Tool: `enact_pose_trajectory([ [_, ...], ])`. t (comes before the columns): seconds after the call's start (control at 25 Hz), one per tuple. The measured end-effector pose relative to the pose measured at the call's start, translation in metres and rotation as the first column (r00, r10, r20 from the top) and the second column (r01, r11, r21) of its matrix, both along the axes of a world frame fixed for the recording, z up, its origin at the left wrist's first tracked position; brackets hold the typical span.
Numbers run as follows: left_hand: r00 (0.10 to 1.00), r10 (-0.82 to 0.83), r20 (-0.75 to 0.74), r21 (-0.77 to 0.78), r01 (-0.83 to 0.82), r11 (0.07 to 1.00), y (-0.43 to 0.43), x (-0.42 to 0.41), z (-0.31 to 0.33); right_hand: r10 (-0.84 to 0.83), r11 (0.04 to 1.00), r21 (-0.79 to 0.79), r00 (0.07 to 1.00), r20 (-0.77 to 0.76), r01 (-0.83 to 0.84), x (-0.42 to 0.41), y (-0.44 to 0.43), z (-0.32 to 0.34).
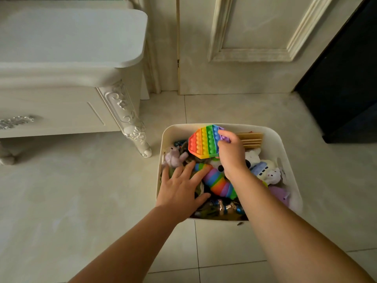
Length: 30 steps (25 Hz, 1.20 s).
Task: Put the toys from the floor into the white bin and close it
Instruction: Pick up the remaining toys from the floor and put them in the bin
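Note:
The white bin [285, 152] stands on the tiled floor, uncovered and filled with toys; no lid is in view. My right hand [232, 154] grips the right edge of a rainbow pop-it toy [204, 141], holding it tilted over the far half of the bin. My left hand [181, 188] lies flat with fingers spread on the toys at the bin's left side. Between my hands lies a rainbow slug toy [221, 183]. A small lilac plush bunny [174, 157] sits at the left, white plush animals [267, 172] at the right.
A white carved cabinet [61, 111] with an ornate leg [140, 144] stands to the left of the bin. A cream panelled door [244, 48] is behind it, and a dark object [350, 88] at the right. Pale floor tiles [81, 201] surround the bin.

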State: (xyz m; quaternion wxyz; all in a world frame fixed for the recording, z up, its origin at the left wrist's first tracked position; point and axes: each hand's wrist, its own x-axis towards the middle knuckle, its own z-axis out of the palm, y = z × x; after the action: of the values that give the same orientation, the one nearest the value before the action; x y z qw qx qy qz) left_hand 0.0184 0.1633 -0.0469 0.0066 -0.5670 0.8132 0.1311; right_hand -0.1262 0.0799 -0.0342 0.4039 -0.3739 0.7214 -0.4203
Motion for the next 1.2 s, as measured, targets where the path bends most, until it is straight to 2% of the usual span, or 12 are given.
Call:
enact_pose_trajectory([
  [0.04,1.000,0.019,0.009,-0.014,-0.019,1.000,-0.001,0.000,0.000,-0.005,0.998,0.056,1.000,-0.030,0.007,-0.007,0.001,0.000],
  [0.12,0.999,0.039,0.032,-0.028,-0.038,0.999,-0.001,-0.001,-0.001,0.067,0.988,0.154,0.926,-0.371,-0.010,-0.022,0.012,-0.004],
  [0.24,0.998,0.041,0.046,-0.052,-0.038,0.998,0.000,-0.002,-0.003,0.174,0.984,0.164,0.587,-0.791,-0.071,-0.029,0.035,-0.005],
  [0.44,0.998,0.049,0.051,-0.073,-0.045,0.996,0.002,-0.004,-0.006,0.604,0.797,0.518,0.391,-0.695,-0.310,-0.015,0.037,-0.017],
  [0.6,0.998,0.059,0.030,-0.054,-0.057,0.997,0.002,-0.004,-0.004,0.659,0.748,0.589,0.440,-0.610,-0.304,-0.021,0.027,-0.017],
  [0.68,0.998,0.062,0.005,-0.039,-0.061,0.997,0.005,-0.003,-0.001,0.531,0.848,0.427,0.483,-0.696,-0.315,-0.017,0.025,-0.012],
  [0.76,0.998,0.059,-0.018,-0.041,-0.060,0.997,0.008,-0.002,0.000,0.268,0.951,0.092,0.634,-0.726,-0.296,-0.002,0.029,-0.007],
  [0.92,0.996,0.077,-0.053,-0.052,-0.080,0.995,0.007,-0.001,-0.002,0.014,0.976,-0.201,0.952,-0.306,-0.079,0.036,0.029,0.006],
  [1.0,0.995,0.081,-0.060,-0.042,-0.084,0.996,0.007,0.000,-0.002,-0.037,0.986,-0.168,0.995,-0.092,0.021,0.038,0.021,0.008],
  [1.04,0.995,0.081,-0.062,-0.034,-0.084,0.996,0.007,0.000,-0.002,-0.001,0.992,-0.128,0.993,-0.119,-0.015,0.036,0.018,0.004],
  [1.08,0.995,0.080,-0.064,-0.035,-0.082,0.996,0.007,0.000,-0.002,0.096,0.993,-0.043,0.954,-0.285,-0.113,0.033,0.017,-0.001],
  [1.2,0.994,0.075,-0.077,-0.054,-0.079,0.995,0.008,0.001,-0.003,0.286,0.950,0.190,0.453,-0.844,-0.247,0.037,0.024,-0.017],
])
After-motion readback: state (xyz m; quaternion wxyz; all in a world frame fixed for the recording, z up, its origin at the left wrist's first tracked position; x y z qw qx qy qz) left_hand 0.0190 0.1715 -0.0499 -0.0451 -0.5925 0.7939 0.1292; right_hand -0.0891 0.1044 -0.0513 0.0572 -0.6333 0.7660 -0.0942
